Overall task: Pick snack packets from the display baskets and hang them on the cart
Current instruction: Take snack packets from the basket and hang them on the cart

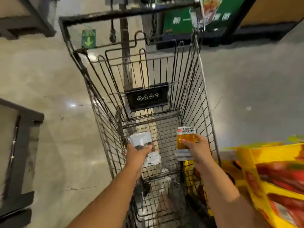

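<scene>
Inside cart [194, 83] walls, hands [136, 152] [197, 148] gripping grey packet [141, 139], orange packet [185, 139].

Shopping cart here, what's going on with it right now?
A person holds a snack packet in each hand over the wire cart. The left hand grips a pale grey packet, the right hand pinches an orange-and-white packet. Neither hangs on the cart yet. A yellow display box sits at the right.
</scene>
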Available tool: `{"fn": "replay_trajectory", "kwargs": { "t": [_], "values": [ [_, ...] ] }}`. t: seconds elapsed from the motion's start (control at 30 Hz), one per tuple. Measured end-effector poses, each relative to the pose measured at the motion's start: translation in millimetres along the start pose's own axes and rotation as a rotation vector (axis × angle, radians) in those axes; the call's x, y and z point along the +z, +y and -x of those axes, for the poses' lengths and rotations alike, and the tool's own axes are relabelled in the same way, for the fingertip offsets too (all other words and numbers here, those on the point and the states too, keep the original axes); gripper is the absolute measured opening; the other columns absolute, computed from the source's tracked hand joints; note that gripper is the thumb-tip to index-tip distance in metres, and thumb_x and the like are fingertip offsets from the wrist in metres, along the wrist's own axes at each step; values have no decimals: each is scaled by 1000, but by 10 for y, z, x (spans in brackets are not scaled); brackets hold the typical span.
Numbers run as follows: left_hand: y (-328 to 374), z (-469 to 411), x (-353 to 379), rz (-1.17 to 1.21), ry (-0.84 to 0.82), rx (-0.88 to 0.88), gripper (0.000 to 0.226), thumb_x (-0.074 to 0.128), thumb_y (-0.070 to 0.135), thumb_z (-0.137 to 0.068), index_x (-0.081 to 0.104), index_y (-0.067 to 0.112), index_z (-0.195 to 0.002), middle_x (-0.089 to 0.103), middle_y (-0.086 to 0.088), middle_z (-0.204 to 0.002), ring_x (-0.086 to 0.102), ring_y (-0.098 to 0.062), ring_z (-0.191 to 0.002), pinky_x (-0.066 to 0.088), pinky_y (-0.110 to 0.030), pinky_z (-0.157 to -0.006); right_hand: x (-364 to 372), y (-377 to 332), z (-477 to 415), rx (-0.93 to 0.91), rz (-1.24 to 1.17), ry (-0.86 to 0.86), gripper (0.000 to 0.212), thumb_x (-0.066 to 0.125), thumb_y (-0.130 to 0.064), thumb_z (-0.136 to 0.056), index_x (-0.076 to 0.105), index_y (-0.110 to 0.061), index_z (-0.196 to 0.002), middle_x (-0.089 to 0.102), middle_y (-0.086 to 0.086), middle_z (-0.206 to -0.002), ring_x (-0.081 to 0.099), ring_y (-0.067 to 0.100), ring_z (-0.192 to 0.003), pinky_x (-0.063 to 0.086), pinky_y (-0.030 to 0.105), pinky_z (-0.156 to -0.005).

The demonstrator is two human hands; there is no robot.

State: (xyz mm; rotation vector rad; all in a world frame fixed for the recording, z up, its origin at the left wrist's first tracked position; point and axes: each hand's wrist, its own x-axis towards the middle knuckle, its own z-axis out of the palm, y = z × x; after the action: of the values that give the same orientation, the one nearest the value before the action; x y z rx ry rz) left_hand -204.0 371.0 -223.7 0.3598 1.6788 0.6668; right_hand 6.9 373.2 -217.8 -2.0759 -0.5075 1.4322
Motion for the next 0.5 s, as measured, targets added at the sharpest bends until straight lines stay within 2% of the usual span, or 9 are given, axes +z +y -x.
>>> {"fn": "replay_trajectory", "kwargs": {
  "t": [0.03,0.1,0.17,0.23,0.27,0.33,0.4,0.5],
  "values": [
    [-80,-207,65,2,54,-28,51,79,-1,-83,51,15,-122,69,-8,-108,70,-22,-90,62,-42,-76,37,41,-124,-4,35,16,30,73,-12,-90,62,-18,-118,71,0,-102,68,15,-84,54,29,-66],
    [-258,-638,177,-45,160,-45,48,80,0,-82,52,11,-121,69,-9,-109,68,-20,-85,61,-38,-72,125,177,-446,-28,181,45,27,72,-13,-91,56,-21,-112,66,-3,-97,61,12,-80,50,30,-74],
    [-369,-997,258,-229,249,-22,47,78,7,-86,51,9,-125,65,-6,-106,62,-19,-80,54,-32,-64,213,363,-729,-39,328,41,31,68,-13,-93,46,-26,-111,60,-8,-93,58,14,-83,47,32,-81],
    [-395,-1291,276,-362,317,-7,47,76,13,-89,49,8,-128,62,-9,-106,58,-24,-85,48,-32,-67,333,557,-950,-8,422,30,33,65,-24,-94,46,-27,-120,63,-4,-109,61,23,-102,47,34,-91],
    [-404,-1454,269,-378,341,2,49,77,15,-89,49,7,-129,63,-11,-109,60,-28,-90,48,-34,-69,417,635,-1056,6,463,36,43,65,-30,-94,47,-26,-132,64,2,-123,61,27,-113,47,37,-97],
    [-454,-1794,234,-419,379,42,54,80,17,-87,49,7,-130,66,-15,-118,65,-35,-103,49,-36,-74,572,746,-1287,47,516,83,56,65,-32,-96,41,-22,-146,60,9,-135,57,31,-124,44,40,-102],
    [-479,-2029,200,-445,393,68,54,81,17,-85,50,7,-129,66,-15,-116,65,-35,-102,49,-36,-75,700,780,-1482,20,475,139,59,66,-30,-96,39,-22,-149,57,9,-138,53,31,-127,42,38,-101],
    [-508,-2352,200,-453,426,81,56,83,20,-83,50,10,-127,62,-7,-110,62,-28,-95,48,-35,-73,899,700,-1832,-61,389,203,50,67,-24,-96,47,-13,-140,58,4,-115,59,24,-109,43,26,-84]
  ]
}}
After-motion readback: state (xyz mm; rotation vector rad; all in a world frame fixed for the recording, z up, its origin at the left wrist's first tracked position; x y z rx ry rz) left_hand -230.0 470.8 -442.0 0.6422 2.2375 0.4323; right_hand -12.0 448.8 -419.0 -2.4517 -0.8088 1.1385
